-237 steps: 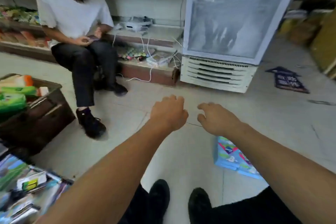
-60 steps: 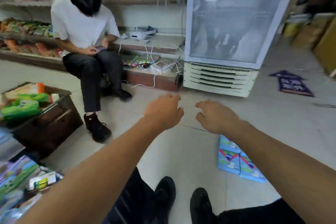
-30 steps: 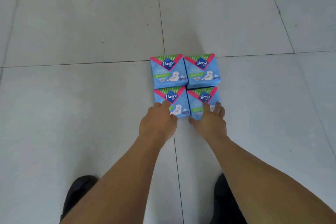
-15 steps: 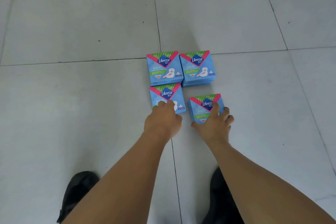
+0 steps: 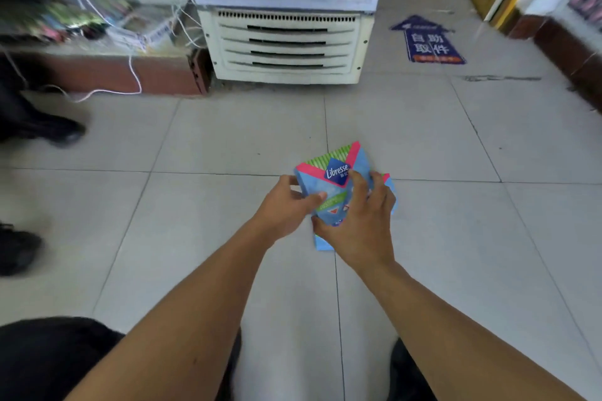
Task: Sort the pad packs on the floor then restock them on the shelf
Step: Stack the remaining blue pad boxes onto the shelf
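Both hands hold a bundle of blue pad packs (image 5: 335, 179), well in front of the cooler (image 5: 286, 42), over the tiled floor (image 5: 211, 205). Left hand (image 5: 286, 208) grips the bundle's left edge, thumb curled over the top pack's face. Right hand (image 5: 361, 221) lies over the bundle's right side, fingers curled around it. Top pack tilted, logo up. More packs show beneath, at the right hand's edges; number cannot be told. Whether the bundle touches the floor cannot be told. Blue arrow sticker (image 5: 430, 42) on the floor right of the cooler.
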### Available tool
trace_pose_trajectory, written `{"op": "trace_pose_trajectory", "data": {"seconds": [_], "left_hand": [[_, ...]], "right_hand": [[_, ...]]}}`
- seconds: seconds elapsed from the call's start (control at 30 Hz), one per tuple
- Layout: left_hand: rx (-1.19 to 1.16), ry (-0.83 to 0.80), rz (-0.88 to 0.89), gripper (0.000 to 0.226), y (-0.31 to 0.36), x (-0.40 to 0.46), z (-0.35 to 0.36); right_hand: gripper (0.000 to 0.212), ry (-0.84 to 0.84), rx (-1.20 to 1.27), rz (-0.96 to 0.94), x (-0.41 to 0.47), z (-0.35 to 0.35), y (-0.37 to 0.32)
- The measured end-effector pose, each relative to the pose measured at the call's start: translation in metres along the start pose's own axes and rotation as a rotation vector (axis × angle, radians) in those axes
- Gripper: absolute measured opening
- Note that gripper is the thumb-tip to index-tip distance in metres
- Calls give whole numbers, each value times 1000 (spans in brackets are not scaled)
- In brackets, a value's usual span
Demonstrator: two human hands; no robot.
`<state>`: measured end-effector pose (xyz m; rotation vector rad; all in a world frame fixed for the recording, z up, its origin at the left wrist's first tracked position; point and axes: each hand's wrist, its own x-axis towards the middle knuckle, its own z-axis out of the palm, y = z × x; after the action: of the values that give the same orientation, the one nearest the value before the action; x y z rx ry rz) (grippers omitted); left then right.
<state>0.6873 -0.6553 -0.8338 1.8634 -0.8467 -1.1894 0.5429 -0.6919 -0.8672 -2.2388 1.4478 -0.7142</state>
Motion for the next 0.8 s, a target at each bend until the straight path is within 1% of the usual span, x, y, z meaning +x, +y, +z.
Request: {"op": "trace_pose_trajectory", "data": {"seconds": [0.07,0.13,0.3,0.4,0.47,0.5,0.57,0.63,0.7,0.8], "left_hand": [[-83,46,83,46,15,-35,-26],[-120,87,142,42,27,-71,-56],[-59,199,242,38,40,-169,-133],[-39,301,265,37,42,-225,-170],[-46,379,279,33,39,-258,-191],[-56,419,291,30,38,-276,-199],[-91,515,304,32,35,-311,-216],[-110,655,310,46,30,-346,-234],[-121,816,296,57,21,-382,-251],[-90,1030,289,54,6,-436,-271]], "right_hand": [[97,2,22,-70,-8,-20,-36],[92,-36,72,-116,-18,-41,-68],[66,-58,209,-299,-33,-87,-141],[60,-176,266,-416,-37,-100,-190],[56,-245,353,-470,-41,-103,-224],[51,-276,408,-500,-44,-103,-242],[37,-325,497,-564,-52,-103,-279],[28,-361,547,-644,-62,-100,-317],[29,-413,585,-720,-77,-95,-356],[36,-482,656,-817,-108,-89,-407]]}}
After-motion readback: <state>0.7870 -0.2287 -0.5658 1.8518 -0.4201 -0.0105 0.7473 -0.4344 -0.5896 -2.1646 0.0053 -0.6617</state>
